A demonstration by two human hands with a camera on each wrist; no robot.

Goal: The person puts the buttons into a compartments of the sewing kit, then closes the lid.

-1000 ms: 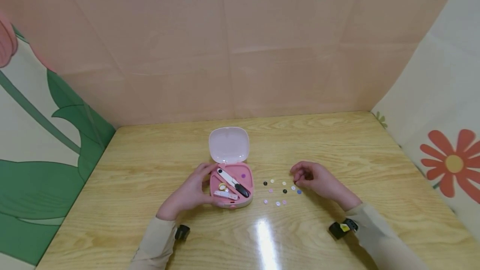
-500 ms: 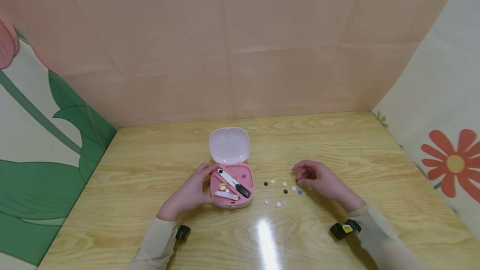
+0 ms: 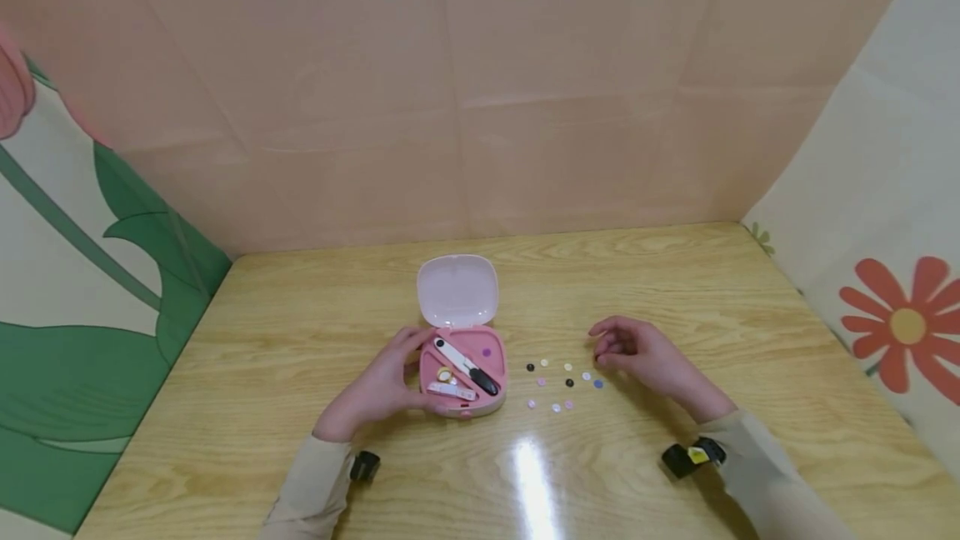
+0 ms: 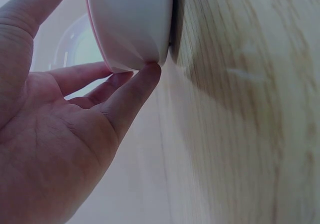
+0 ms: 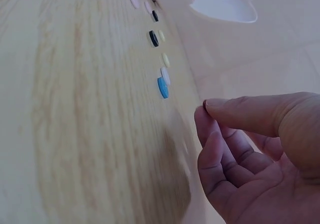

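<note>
My left hand (image 3: 381, 379) holds a pink sewing box (image 3: 478, 408) at its left side, thumb at the front and fingers at the back. In the left wrist view, fingertips press on the box's pale wall (image 4: 132, 24). The box's lid (image 3: 458, 290) stands raised behind it. Inside lie a white tool with a black end (image 3: 483, 381), a white strip (image 3: 452, 391), a yellowish ring (image 3: 445, 374) and a purple button (image 3: 487, 352). My right hand (image 3: 651, 358), above the table, pinches a small dark red button (image 5: 204, 105), mostly covered by thumb and finger.
Several loose buttons lie on the wooden table (image 3: 285, 298) between box and right hand, including a blue button (image 5: 163, 88), a black button (image 3: 569, 383) and a pink button (image 3: 532, 404). A peach backdrop (image 3: 450, 107) rises along the table's far edge.
My right hand has drifted slightly to the right, away from the loose buttons, keeping its pinch. The left hand and the sewing box stay in place.
</note>
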